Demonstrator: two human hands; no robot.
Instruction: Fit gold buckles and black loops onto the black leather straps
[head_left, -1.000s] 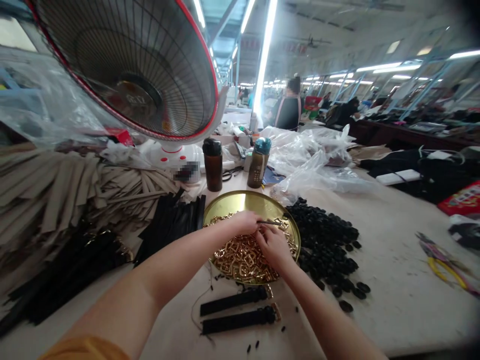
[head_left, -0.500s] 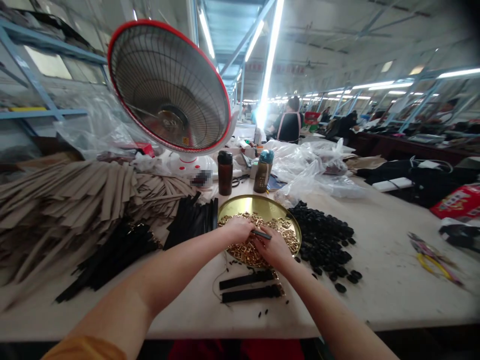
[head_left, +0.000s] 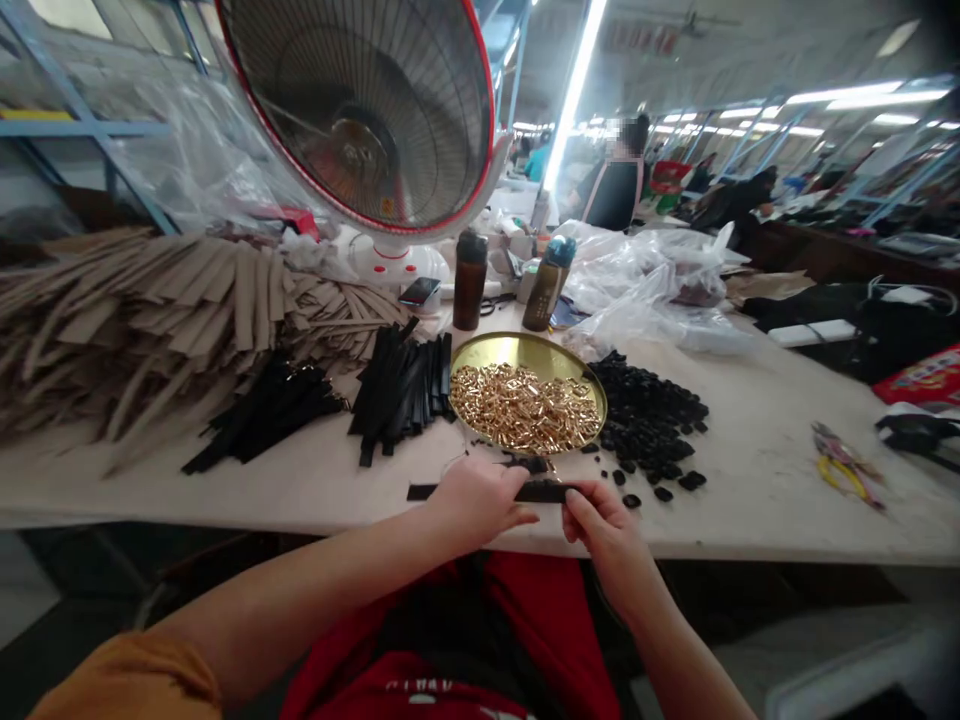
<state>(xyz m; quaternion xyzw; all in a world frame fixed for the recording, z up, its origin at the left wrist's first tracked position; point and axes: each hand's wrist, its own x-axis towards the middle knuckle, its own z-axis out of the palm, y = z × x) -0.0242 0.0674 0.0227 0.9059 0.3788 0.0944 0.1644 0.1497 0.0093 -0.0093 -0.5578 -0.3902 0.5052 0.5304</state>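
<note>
A black strap [head_left: 544,491] is stretched sideways between my hands, just above the table's front edge. My left hand [head_left: 476,500] is closed around its middle, and the strap's left end sticks out past the wrist. At the right end, my right hand [head_left: 604,525] pinches the strap between thumb and fingertips. Behind my hands, another short black strip [head_left: 534,464] lies partly hidden. A round gold tray [head_left: 510,347] beyond it is heaped with small gold metal buckles [head_left: 525,405].
Black straps [head_left: 401,390] and beige strips [head_left: 165,300] lie left of the tray. Small black pieces [head_left: 649,425] and yellow-handled pliers [head_left: 844,475] lie right. Two bottles [head_left: 470,285] and a red-rimmed fan [head_left: 360,110] stand behind. A co-worker [head_left: 615,185] sits farther back.
Both hands have come back from the buckles in the tray to the table's front edge. They now hold a strap stretched between them. The view has tilted downward.
</note>
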